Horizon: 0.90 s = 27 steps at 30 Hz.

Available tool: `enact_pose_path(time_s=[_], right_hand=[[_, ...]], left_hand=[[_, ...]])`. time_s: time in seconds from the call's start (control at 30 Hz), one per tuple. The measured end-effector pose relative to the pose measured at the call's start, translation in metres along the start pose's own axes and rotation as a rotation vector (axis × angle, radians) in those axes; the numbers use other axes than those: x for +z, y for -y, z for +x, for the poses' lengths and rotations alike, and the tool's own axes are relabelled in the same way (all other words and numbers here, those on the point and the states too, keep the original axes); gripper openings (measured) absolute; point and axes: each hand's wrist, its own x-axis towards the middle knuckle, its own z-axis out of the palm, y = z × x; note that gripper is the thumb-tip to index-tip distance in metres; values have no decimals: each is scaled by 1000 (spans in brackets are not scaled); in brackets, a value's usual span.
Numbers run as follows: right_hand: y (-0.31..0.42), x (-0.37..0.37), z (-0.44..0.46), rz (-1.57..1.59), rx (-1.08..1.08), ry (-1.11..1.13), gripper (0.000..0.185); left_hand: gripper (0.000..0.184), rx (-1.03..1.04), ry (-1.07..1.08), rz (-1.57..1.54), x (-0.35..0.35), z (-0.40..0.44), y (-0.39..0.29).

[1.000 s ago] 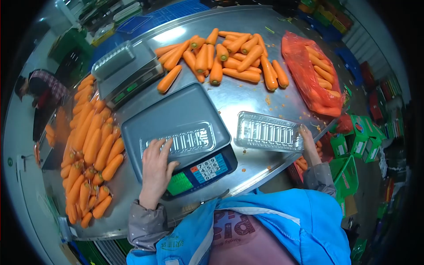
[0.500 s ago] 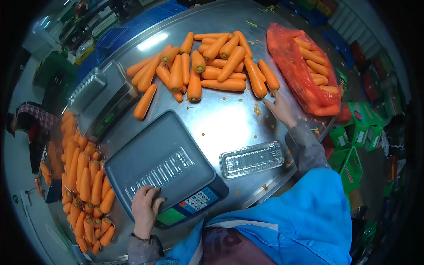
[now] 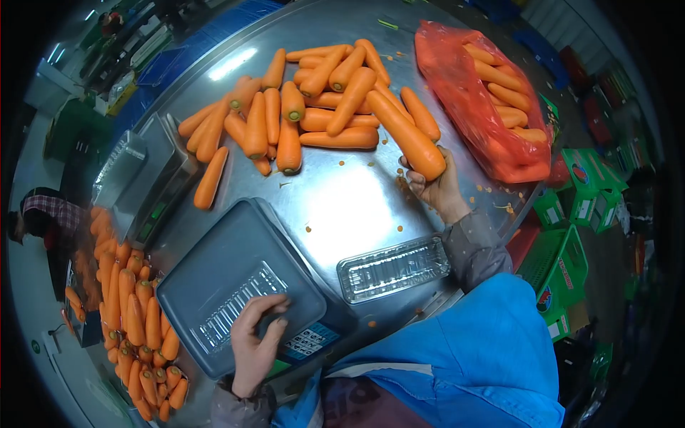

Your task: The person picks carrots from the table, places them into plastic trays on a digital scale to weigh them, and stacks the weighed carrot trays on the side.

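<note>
My right hand (image 3: 437,187) is closed round the thick end of a large carrot (image 3: 407,135), whose thin end points up toward the carrot pile (image 3: 289,118). Over the front part of the grey scale (image 3: 214,250) is my left hand (image 3: 255,342), with its fingers curved and apart and nothing in them. A clear plastic tray (image 3: 239,303) lies on the scale's platform, beyond my left fingertips. Another clear tray (image 3: 392,269) rests on the metal table between the scale and my right sleeve.
A red bag of carrots (image 3: 492,107) lies at the right on the metal table (image 3: 342,207). Many packed carrots (image 3: 132,307) are at the left, near a second scale (image 3: 157,178). Green crates (image 3: 560,267) stand beyond the right edge. Another person (image 3: 50,214) is at far left.
My right hand has let go of the second tray, reached up to the pile and taken hold of a carrot. My left hand has lifted slightly off the tray on the scale.
</note>
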Motion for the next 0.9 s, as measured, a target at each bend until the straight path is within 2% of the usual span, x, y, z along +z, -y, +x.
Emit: enact_pose_path(time_s=[0.03, 0.07, 0.13, 0.17, 0.2, 0.23, 0.27, 0.33, 0.37, 0.4, 0.43, 0.47, 0.5, 0.57, 0.6, 0.67, 0.7, 0.73, 0.8, 0.83, 0.87, 0.9], right_hand=[[1, 3, -8, 11, 34, 44, 54], [1, 5, -16, 15, 30, 41, 54], [-2, 9, -33, -12, 113, 171, 55], [-7, 15, -41, -93, 106, 144, 57], [-13, 10, -44, -162, 130, 350, 58], [-29, 32, -59, -370, -18, 299, 56], [-40, 55, -70, -577, -166, 243, 54], [-30, 54, -67, -968, -274, 652, 45], [-11, 59, -68, -1089, 155, 490, 37], [-3, 61, -59, -1226, -49, 337, 32], [6, 51, -40, -1529, -434, 209, 36], [14, 42, -22, -1440, -438, -74, 37], [22, 11, 9, -1816, -723, -277, 49], [37, -36, 51, -1988, -888, -570, 64], [41, -52, 63, -1986, -892, -571, 64], [45, -73, 79, -2038, -740, -498, 70], [43, -81, 84, -1973, -992, -498, 59], [46, -74, 79, -1974, -990, -500, 59], [56, -52, 61, -630, -276, -527, 49], [49, -64, 61, -328, -325, -431, 45], [47, -56, 46, -333, -331, -434, 45], [44, -47, 25, -230, -288, -309, 48]], left_hand=[[31, -12, 34, -128, 11, 8, -3], [31, -12, 40, -126, 22, 17, -5], [36, -39, 146, -404, 43, 33, -9], [36, -39, 150, -401, 54, 39, -12], [42, -94, 162, -557, 65, 45, -15], [50, -150, 172, -714, 74, 50, -18], [50, -152, 177, -711, 81, 53, -22], [59, -246, 256, -1171, 88, 58, -29], [51, -389, 159, -1222, 88, 56, -25], [51, -391, 159, -1219, 86, 54, -20], [47, -399, 161, -1208, 84, 52, -14], [42, -410, 164, -1194, 82, 50, -8], [40, -398, 133, -1144, 83, 47, -3], [40, -417, 147, -1187, 81, 43, -4], [40, -435, 163, -1232, 80, 43, -5], [41, -445, 164, -1234, 79, 44, -5], [41, -457, 164, -1237, 79, 43, -5], [41, -458, 166, -1237, 79, 42, -4], [43, -424, 199, -1241, 77, 39, -3], [43, -426, 204, -1244, 76, 36, -1], [44, -415, 211, -1229, 75, 35, 1], [45, -404, 218, -1215, 75, 33, 2]])
